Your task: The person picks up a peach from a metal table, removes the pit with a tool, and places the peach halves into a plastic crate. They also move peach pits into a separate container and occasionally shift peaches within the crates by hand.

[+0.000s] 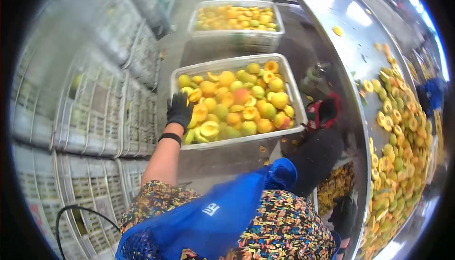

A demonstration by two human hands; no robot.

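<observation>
My left hand point(180, 111), in a black glove, rests at the left rim of a white plastic crate point(232, 142). Its fingers look stretched out, and the thumb side lies against the fruit. The crate is full of yellow, orange and greenish peach halves point(237, 96), some with the hollow pit side up. My right hand point(343, 213), also gloved in black, hangs low beside the metal table point(348, 66). Its fingers are dark and cannot be made out. A bin of brownish-yellow scraps point(335, 189) lies near it.
Another crate of cut peaches point(237, 19) stands farther ahead on the floor. Stacked white crates point(90, 103) form a wall on the left. A heap of peach halves point(398, 156) covers part of the table. My shoe point(326, 111) is beside the near crate. Another person in blue point(432, 92) stands across.
</observation>
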